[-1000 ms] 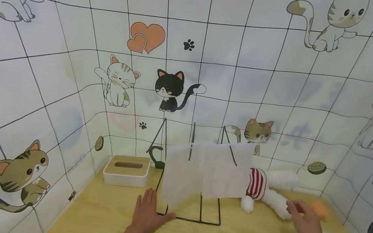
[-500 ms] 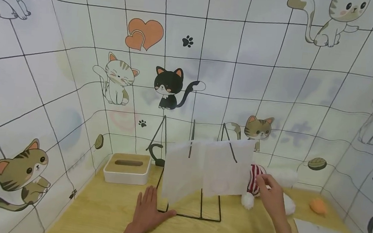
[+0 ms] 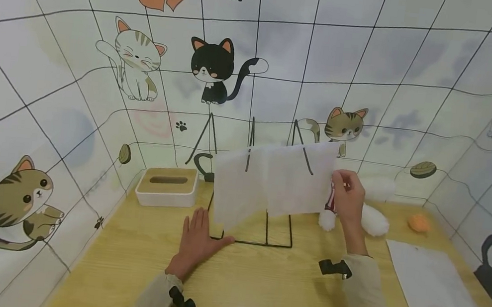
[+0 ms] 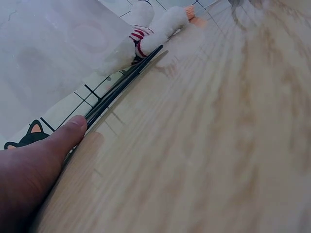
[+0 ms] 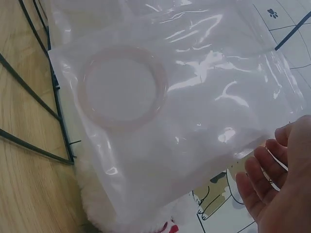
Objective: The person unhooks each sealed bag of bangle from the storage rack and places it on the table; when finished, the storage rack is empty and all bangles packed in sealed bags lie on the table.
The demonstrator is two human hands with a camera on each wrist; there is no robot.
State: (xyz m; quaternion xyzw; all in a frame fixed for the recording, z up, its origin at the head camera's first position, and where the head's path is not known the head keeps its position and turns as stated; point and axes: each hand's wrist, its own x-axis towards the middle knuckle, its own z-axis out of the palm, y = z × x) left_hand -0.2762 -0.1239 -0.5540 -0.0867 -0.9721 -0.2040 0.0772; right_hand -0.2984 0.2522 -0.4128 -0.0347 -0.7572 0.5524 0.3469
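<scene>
Two flat, translucent white plastic bags (image 3: 302, 179) are up on your one black wire rack (image 3: 256, 243), left of your right hand (image 3: 349, 197), its fingers curled at the edge, can't tell if pinching. Your left hand (image 3: 197, 246) lies straight-fingered at the base; one similar bag (image 3: 417, 276), right of your right hand on the counter (image 3: 259, 285), looks left over.

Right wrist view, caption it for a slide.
Right hand at the edge of a glossy, translucent rectangular plastic sheet showing a pale pink ring.
</scene>
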